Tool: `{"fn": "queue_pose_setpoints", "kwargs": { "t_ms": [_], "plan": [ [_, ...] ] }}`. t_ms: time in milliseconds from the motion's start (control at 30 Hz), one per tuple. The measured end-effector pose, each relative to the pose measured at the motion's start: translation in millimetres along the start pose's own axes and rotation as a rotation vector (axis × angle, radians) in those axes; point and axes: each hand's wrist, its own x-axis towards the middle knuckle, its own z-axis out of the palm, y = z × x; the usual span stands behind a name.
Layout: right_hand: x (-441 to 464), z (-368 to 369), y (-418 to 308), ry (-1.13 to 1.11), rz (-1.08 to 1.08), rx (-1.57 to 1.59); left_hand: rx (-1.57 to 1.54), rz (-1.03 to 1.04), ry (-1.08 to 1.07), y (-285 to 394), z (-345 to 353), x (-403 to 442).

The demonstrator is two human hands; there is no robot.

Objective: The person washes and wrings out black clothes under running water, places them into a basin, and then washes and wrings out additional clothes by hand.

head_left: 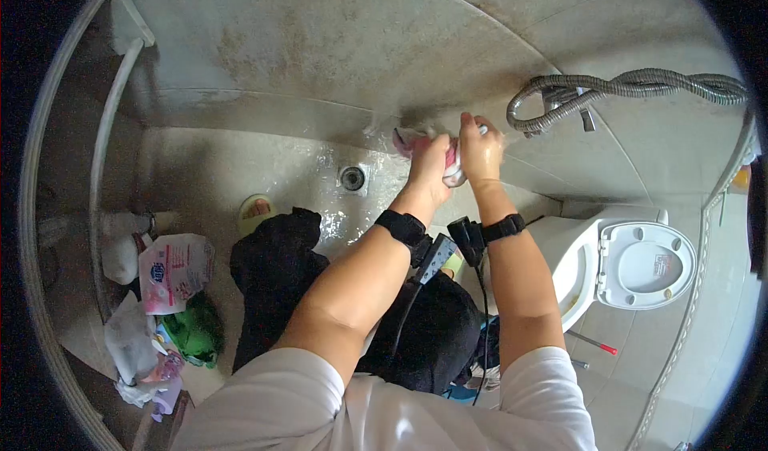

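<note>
A wet pink and white cloth (410, 142) is bunched between my two hands, near the tiled wall. My left hand (432, 165) is closed around its middle, and one loose end sticks out on the left. Close beside it, my right hand (482, 157) grips the other part of the cloth, with wet, shiny skin. Water splashes around the cloth, and its source is hidden. The exact kind of cloth cannot be made out.
A floor drain (352, 178) lies in the wet floor. A coiled metal shower hose (632, 85) hangs at the right, above a toilet (646, 265) with its lid up. Plastic packages, including a pink one (178, 272) and a green one (194, 331), sit at the left.
</note>
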Motion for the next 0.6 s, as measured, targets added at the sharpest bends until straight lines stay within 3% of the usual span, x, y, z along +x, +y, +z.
{"fn": "queue_pose_setpoints", "kwargs": {
  "t_ms": [67, 133, 200, 267, 333, 400, 500, 567, 600],
  "plan": [
    [5.4, -9.5, 15.7, 0.036, -0.002, -0.063, 0.07, -0.068, -0.128, -7.4, -13.3, 13.2],
    [8.7, -19.3, 8.8, 0.055, 0.117, 0.117, 0.117, -0.101, -0.071, -0.5, -6.7, 5.7],
    [8.8, -33.8, -5.9, 0.125, 0.077, 0.228, 0.294, -0.28, 0.083, 6.2, -2.7, -1.1],
    [6.1, -47.5, -18.4, 0.141, 0.085, 0.154, 0.323, -0.272, 0.05, 4.0, -2.0, -8.6],
    [-1.1, -45.5, -13.2, 0.173, 0.063, 0.251, 0.398, -0.286, 0.226, 2.1, 1.0, -11.7],
    [-11.0, -45.0, -13.3, 0.175, 0.065, 0.407, 0.367, -0.272, 0.225, 4.0, -0.1, -11.7],
    [-28.7, -49.6, -19.4, 0.032, 0.056, 0.452, 0.293, -0.319, 0.149, 11.9, -1.8, -11.9],
    [-43.2, -48.4, -21.9, -0.134, -0.01, 0.566, -0.096, -0.294, -0.245, 13.6, -10.5, -4.3],
    [-51.3, -46.5, -23.9, -0.199, -0.034, 0.643, -0.095, -0.292, -0.247, 14.0, -17.4, 2.8]
  ]
}}
